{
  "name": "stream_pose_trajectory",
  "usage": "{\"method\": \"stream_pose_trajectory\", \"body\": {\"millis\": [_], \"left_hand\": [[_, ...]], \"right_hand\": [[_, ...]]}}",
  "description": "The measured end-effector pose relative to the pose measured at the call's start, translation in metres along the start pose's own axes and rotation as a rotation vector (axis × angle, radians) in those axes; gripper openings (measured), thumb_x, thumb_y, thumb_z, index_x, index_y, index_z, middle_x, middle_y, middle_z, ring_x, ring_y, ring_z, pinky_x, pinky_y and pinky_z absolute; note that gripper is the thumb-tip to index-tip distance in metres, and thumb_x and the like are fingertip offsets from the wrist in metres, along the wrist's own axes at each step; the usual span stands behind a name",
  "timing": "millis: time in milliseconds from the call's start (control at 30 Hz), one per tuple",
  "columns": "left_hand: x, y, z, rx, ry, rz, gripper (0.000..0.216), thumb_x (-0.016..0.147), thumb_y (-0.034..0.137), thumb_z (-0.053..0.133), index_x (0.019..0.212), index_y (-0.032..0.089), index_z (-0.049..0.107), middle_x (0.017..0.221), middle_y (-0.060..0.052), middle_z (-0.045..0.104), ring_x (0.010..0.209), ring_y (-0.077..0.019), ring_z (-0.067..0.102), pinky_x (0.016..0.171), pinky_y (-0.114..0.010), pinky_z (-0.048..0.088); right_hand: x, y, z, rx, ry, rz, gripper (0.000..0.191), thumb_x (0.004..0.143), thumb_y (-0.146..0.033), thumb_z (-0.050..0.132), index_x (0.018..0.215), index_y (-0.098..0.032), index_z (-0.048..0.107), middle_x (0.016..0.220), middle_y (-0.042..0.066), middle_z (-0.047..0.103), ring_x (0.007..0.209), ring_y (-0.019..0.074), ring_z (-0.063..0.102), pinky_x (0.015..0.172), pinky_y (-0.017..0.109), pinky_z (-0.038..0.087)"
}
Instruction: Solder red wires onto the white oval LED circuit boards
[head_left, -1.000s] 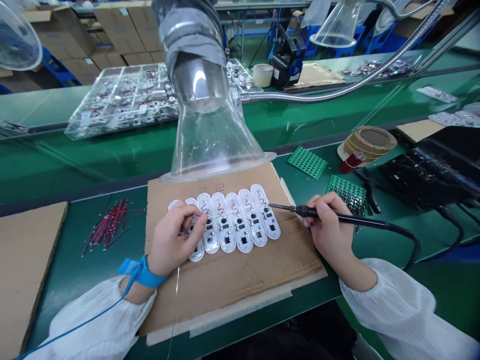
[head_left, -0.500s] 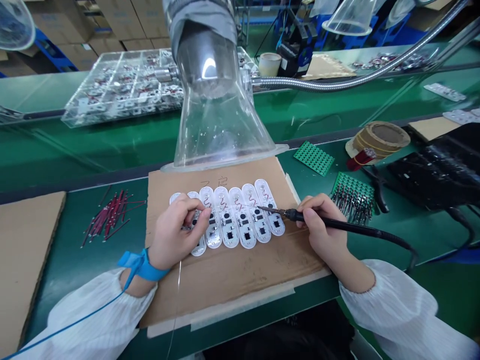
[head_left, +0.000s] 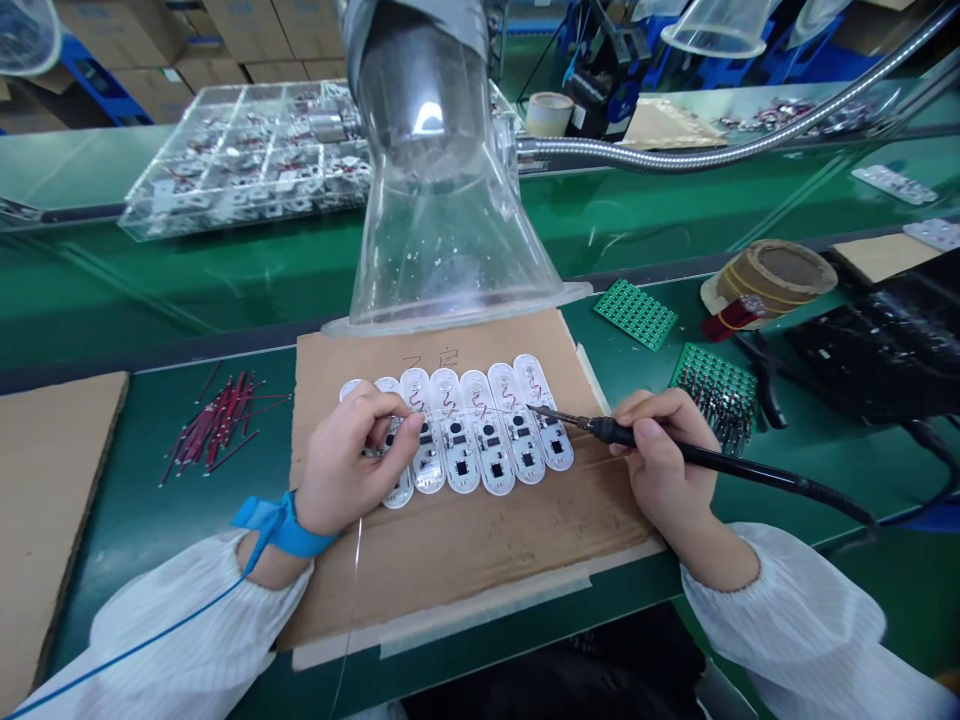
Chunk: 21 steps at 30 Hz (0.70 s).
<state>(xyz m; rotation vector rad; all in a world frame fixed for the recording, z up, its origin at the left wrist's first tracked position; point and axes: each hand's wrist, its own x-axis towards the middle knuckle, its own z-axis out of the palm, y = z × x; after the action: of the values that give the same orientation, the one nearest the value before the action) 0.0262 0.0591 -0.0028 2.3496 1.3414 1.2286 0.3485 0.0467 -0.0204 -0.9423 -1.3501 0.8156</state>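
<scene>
Across the green workbench (head_left: 150, 520), the far things sit a touch higher in view than half a second ago: there's one clear tray (head_left: 187, 222), its many compartments crowded with white parts and reddish wires. One transparent hood (head_left: 450, 250) hangs above the cardboard mat (head_left: 450, 550), and here come the two hands. The left hand (head_left: 349, 455) keeps its pose, thumb and finger pinching something fine; the right hand (head_left: 671, 465) grips the soldering iron (head_left: 739, 466), and its tip, beyond the row's right end a second ago, now meets the rightmost board's left edge. Two perforated green boards (head_left: 636, 314) lie beyond, the nearer bristling with parts. Seven white boards (head_left: 491, 450) line up side by side on the mat, the leftmost mostly hidden. Red wires (head_left: 221, 425) pile at left, too tangled to count. Thinnest of all, one fine wire (head_left: 359, 550) trails below the left hand.
</scene>
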Motion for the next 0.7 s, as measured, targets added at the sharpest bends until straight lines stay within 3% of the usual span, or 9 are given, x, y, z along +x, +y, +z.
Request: {"method": "stream_pose_trajectory", "body": {"millis": [467, 700], "left_hand": [[0.0025, -0.0018, 0.0013, -0.006, 0.019, 0.052, 0.016, 0.095, 0.01, 0.068, 0.092, 0.022, 0.057, 0.066, 0.008, 0.037, 0.059, -0.0099, 0.043, 0.056, -0.024, 0.035], [0.004, -0.0018, 0.0016, 0.0, -0.008, 0.083, 0.014, 0.096, 0.011, 0.068, 0.094, 0.021, 0.057, 0.068, 0.008, 0.037, 0.059, -0.009, 0.041, 0.056, -0.024, 0.034]], "right_hand": [[-0.0009, 0.0029, -0.0016, -0.135, -0.175, -0.014, 0.014, 0.107, -0.032, 0.064, 0.095, -0.024, 0.063, 0.079, 0.001, 0.063, 0.064, 0.0154, 0.056, 0.055, 0.03, 0.041], [-0.0005, 0.0029, -0.001, -0.159, -0.199, -0.019, 0.014, 0.107, -0.032, 0.064, 0.096, -0.024, 0.063, 0.08, 0.0, 0.062, 0.066, 0.0153, 0.057, 0.058, 0.031, 0.043]]}}
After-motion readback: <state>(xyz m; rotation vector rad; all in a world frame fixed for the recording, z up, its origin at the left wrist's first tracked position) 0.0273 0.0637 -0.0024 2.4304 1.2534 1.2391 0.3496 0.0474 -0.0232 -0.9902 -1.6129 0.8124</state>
